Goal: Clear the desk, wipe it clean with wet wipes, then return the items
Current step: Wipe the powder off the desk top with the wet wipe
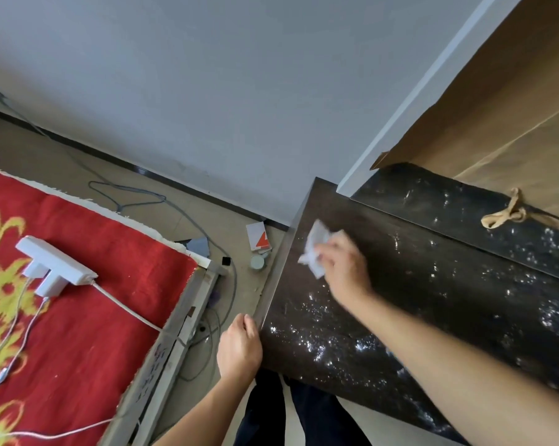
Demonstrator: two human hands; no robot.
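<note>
At the desk's (416, 300) far left corner the right hand (345, 268) pinches a crumpled white wipe (313, 249) and presses it to the dark, wet-speckled top. The left hand (239, 346) lies curled against the desk's near left edge, though whether it grips it cannot be told. A brown paper bag (497, 107) stands along the desk's far right. On the floor left of the desk lie cables (207, 226), a small tin (257, 262) and a white box (259, 238) with an orange mark; no writing is readable.
</note>
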